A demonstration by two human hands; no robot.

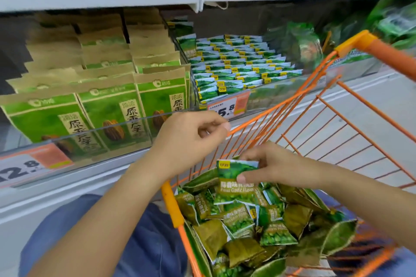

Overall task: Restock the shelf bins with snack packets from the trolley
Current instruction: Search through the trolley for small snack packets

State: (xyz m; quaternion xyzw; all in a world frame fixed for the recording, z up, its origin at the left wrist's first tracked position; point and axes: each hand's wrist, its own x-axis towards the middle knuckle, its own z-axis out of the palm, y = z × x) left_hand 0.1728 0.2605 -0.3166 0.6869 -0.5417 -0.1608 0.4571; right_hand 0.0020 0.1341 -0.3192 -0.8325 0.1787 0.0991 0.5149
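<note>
Item: my right hand (pixel 276 168) is pinching one snack packet (pixel 236 181) upright over the trolley (pixel 292 101); my left hand (pixel 191 139), curling empty, is hovering nearer the shelf bin (pixel 231 67), up-left.

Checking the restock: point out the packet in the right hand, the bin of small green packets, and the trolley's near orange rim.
packet (pixel 236 173): head view, its green front face.
bin of small green packets (pixel 238 65): head view, packet rows inside.
trolley rim (pixel 172 204): head view, near orange corner.

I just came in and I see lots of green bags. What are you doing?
A person is restocking a shop shelf. The right hand pinches one green packet just above the pile in the orange trolley. The left hand hovers near the trolley rim, fingers curled, holding nothing visible. The bin behind already holds rows of the same packets.
</note>
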